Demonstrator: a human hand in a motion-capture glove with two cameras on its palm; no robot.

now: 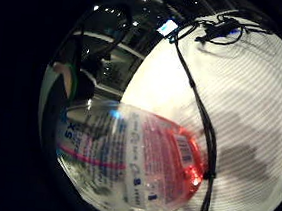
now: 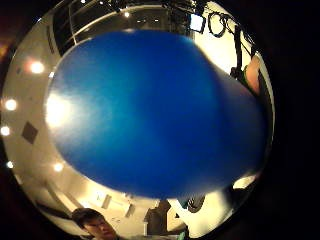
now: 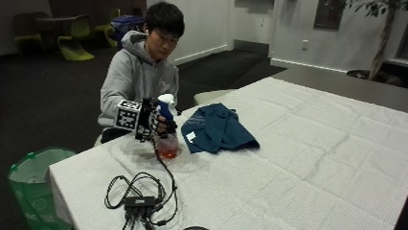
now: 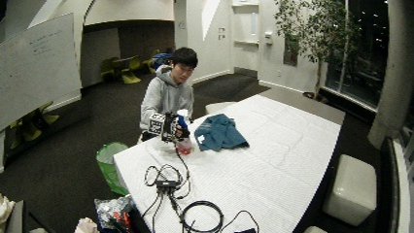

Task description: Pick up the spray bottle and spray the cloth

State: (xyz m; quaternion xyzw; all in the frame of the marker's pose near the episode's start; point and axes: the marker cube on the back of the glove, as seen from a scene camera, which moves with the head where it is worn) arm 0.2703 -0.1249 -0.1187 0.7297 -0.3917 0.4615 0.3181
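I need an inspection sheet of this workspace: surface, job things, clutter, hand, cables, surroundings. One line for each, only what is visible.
Surface: table under a white striped cover.
Job's things: spray bottle, clear with reddish liquid at the bottom and a blue-and-white head, held upright above the table edge; blue cloth crumpled on the cover beside it.
Clutter: nothing seen on the table besides cables.
Hand: gloved right hand grips the bottle's neck.
Cables: black loops and a small black box near the table's front edge.
Surroundings: green bin on the floor by the table corner; potted tree near the window.
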